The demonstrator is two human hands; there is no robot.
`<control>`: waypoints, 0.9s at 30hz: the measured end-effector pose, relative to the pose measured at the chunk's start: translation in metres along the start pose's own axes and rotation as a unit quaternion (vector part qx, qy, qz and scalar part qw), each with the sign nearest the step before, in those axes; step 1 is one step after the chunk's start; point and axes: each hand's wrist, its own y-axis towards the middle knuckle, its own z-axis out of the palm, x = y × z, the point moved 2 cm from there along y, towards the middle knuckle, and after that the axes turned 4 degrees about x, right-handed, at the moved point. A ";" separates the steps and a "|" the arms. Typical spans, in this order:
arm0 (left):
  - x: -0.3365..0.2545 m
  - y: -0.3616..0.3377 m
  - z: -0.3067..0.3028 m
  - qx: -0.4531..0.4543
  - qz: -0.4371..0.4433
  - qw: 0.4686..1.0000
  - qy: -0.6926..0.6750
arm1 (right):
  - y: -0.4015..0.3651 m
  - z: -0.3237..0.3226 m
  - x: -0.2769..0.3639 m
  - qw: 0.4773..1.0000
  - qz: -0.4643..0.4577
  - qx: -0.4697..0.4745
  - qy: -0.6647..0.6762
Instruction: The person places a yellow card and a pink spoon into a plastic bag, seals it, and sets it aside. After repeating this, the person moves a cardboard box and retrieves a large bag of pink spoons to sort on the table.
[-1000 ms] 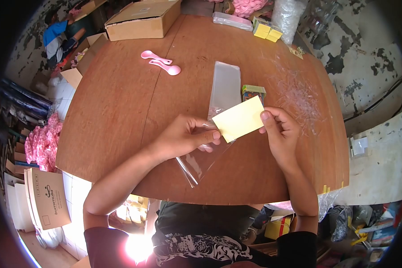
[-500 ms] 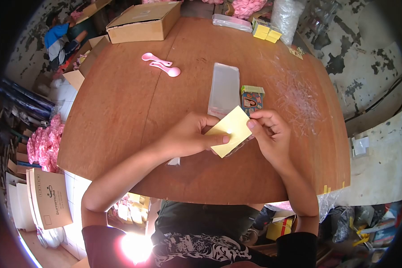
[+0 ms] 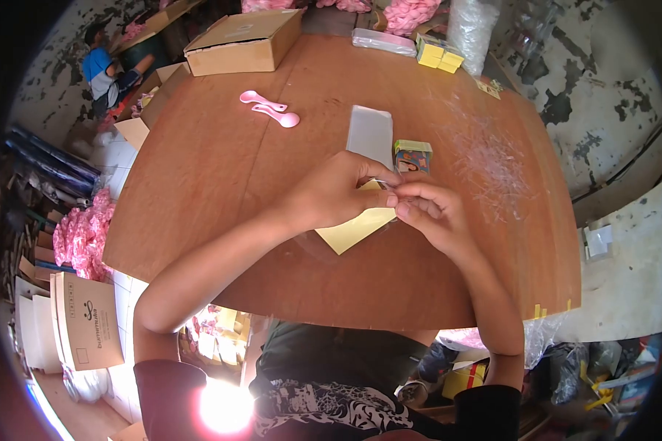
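Note:
A yellow card (image 3: 351, 229), which looks to be in a clear plastic sleeve, hangs tilted below my left hand (image 3: 335, 192). That hand is closed on the card's upper end, thumb and fingers pinched. The fingertips of my right hand (image 3: 432, 209) meet my left fingertips at the same end, pinched on what seems to be the clear plastic edge. Just beyond my hands lie a stack of clear plastic sleeves (image 3: 370, 132), partly covered by my left hand, and a small stack of printed cards (image 3: 413, 156). Two pink spoons (image 3: 276, 115) rest farther left.
Thin plastic strips (image 3: 493, 165) are scattered on the right of the brown table (image 3: 191, 184). At its far edge stand a cardboard box (image 3: 243, 48), yellow packs (image 3: 439, 55) and a clear bag (image 3: 473, 33). Another person (image 3: 103, 73) sits at the far left.
The yellow card has moved down and left and is now more covered by my left hand. Both hands have come together at its upper end.

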 end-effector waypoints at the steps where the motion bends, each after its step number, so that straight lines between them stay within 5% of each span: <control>1: -0.001 0.001 0.001 0.002 0.013 1.000 0.024 | 0.000 -0.001 -0.001 0.999 0.032 0.018 0.026; 5: -0.001 0.003 0.005 0.033 -0.004 0.999 -0.028 | -0.004 -0.004 0.002 0.985 0.121 0.110 0.059; 12: 0.002 -0.011 0.018 0.035 0.094 0.993 0.055 | -0.009 0.005 -0.005 0.969 0.176 0.173 0.010; 14: -0.005 -0.020 0.016 0.022 0.149 0.981 0.119 | -0.007 0.007 -0.008 0.961 0.064 0.197 -0.182; 16: 0.000 -0.030 0.014 0.120 0.064 0.989 0.062 | -0.003 0.012 0.001 0.973 0.059 0.186 -0.122; 18: 0.021 -0.040 0.008 0.086 0.092 0.991 0.050 | 0.002 0.006 0.003 0.988 0.084 0.128 -0.036; 19: 0.025 -0.045 0.003 0.142 0.062 0.985 0.076 | 0.007 0.000 0.001 0.991 0.091 0.099 -0.001; 23: 0.041 -0.056 -0.004 0.276 0.058 0.959 0.009 | 0.054 -0.007 -0.013 0.994 0.086 0.010 -0.066; 27: 0.054 -0.056 0.002 0.308 0.103 0.942 -0.084 | 0.122 0.039 -0.032 0.950 -0.092 0.054 -0.294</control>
